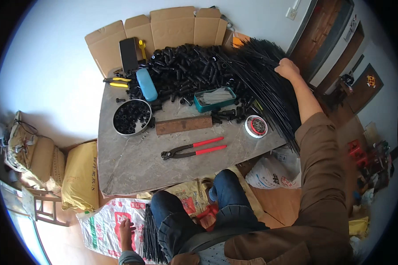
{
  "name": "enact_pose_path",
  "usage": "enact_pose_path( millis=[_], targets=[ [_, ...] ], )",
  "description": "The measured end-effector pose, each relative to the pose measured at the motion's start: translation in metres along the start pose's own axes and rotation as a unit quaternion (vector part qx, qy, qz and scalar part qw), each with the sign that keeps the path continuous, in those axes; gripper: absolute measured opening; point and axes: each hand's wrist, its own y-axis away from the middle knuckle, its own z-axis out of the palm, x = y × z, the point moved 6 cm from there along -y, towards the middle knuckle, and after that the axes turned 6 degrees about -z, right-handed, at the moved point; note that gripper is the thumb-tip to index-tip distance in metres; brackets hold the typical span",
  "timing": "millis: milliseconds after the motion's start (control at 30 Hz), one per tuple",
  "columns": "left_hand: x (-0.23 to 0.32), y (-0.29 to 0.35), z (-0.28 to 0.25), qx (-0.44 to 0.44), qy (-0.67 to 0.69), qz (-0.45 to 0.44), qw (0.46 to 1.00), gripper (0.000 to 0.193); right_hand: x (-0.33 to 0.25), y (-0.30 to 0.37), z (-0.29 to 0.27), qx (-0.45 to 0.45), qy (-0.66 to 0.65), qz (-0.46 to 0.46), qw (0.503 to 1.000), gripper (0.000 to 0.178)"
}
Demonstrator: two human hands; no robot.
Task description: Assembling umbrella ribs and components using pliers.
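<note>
At the table's right side my right hand (287, 69) is closed at the edge of a large heap of long thin black rods (267, 88), its fingers curled onto them. My left hand (126, 229) hangs low at the left, fingers partly spread and holding nothing visible. Beside it, a smaller bunch of black rods (151, 236) lies on a white printed sack (104, 221), next to my leg. Red-handled end-cutting pincers (194, 149) rest on the near tabletop, in front of a flat brown bar (184, 125).
Black tubular parts (185, 66) are piled at the back against cardboard (172, 26). On the grey table (132, 170) stand a bowl of black rings (132, 117), a teal tin of pale thin pieces (214, 99), a round tub (256, 126), a blue case (146, 84) and yellow-handled pliers (118, 82).
</note>
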Motion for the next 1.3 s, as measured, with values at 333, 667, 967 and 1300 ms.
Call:
enact_pose_path(
  millis=[333,667,967,1300],
  targets=[
    [0.114,0.094,-0.011,0.020,-0.068,0.128,0.989,0.038,-0.003,0.008,-0.097,0.196,0.007,-0.048,0.979,0.032],
    [0.257,0.222,0.066,-0.034,-0.068,0.332,0.940,0.025,-0.038,0.017,-0.126,0.181,0.020,-0.092,0.979,0.026],
    [0.290,0.272,0.126,-0.180,-0.088,0.361,0.911,0.031,-0.112,0.068,-0.170,0.333,-0.042,-0.208,0.919,0.025],
    [0.460,0.336,0.268,-0.483,0.253,0.364,0.755,0.057,-0.228,0.272,-0.141,0.119,-0.297,-0.509,0.799,0.024]
  ],
)
